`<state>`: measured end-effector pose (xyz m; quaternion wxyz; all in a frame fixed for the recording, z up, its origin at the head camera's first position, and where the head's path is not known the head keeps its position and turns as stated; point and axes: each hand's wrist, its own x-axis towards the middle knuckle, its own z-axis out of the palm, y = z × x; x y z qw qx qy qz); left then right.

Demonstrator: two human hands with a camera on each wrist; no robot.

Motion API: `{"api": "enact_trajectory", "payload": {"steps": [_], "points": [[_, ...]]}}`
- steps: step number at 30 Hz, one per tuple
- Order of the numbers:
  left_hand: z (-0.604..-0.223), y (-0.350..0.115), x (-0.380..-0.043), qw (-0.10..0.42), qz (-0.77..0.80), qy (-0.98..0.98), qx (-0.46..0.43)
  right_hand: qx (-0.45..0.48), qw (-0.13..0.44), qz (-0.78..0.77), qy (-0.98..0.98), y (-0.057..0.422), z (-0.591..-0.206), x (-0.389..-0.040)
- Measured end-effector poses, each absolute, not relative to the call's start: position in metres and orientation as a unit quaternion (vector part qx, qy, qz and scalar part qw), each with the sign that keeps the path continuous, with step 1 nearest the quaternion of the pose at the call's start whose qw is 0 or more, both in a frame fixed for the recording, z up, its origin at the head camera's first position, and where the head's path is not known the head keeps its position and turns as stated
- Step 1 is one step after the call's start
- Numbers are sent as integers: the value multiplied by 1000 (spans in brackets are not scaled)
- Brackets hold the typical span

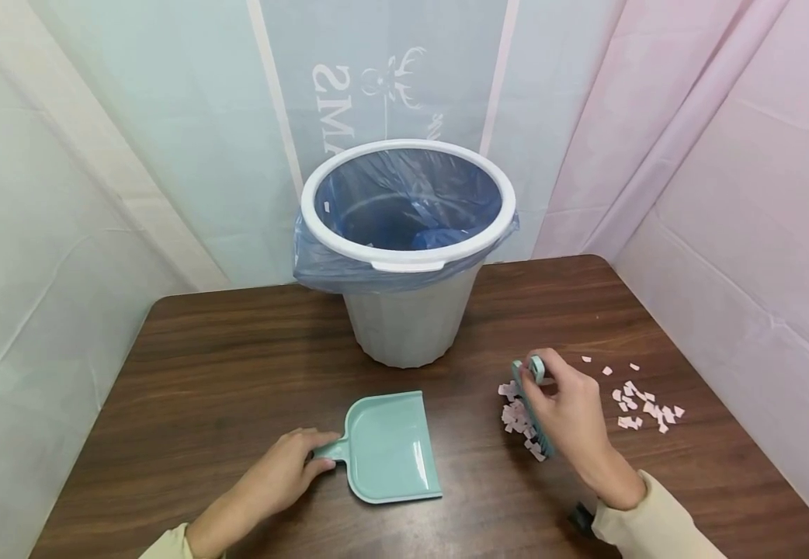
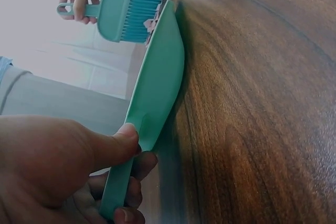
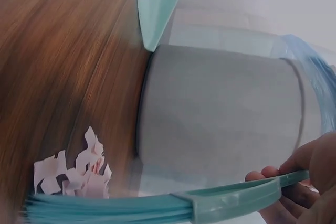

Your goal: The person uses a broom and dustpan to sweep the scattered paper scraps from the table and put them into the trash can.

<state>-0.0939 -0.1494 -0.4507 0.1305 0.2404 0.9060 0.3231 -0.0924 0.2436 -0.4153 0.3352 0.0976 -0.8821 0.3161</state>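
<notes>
My left hand [image 1: 280,467] grips the short handle of a mint-green dustpan [image 1: 390,446], which lies on the table with its wide edge facing right. In the left wrist view, thumb and fingers pinch that handle from both sides. My right hand [image 1: 572,411] holds a small mint-green hand brush [image 2: 118,11] by its looped handle. Its teal bristles [image 3: 105,209] stand on the table, just right of a small heap of pale pink paper scraps [image 1: 514,415]. A stretch of table separates the heap from the dustpan.
A white trash bin [image 1: 411,326] with a blue bag liner [image 1: 348,276] stands at the table's back. More paper scraps [image 1: 649,407] lie scattered to the right of my right hand. A small black object [image 1: 581,519] sits by the right sleeve. Pale fabric [image 1: 747,256] encloses the table.
</notes>
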Motion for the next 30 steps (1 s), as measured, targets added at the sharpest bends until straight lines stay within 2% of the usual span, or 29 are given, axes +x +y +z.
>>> {"api": "enact_trajectory", "payload": {"steps": [18,30], "points": [[-449,-150,-95,116,310,905,266,123,342,339,-868,209,-411,-93],[-448,-150,-95,134,319,903,256,134,376,371,-839,222,-390,-99]]}}
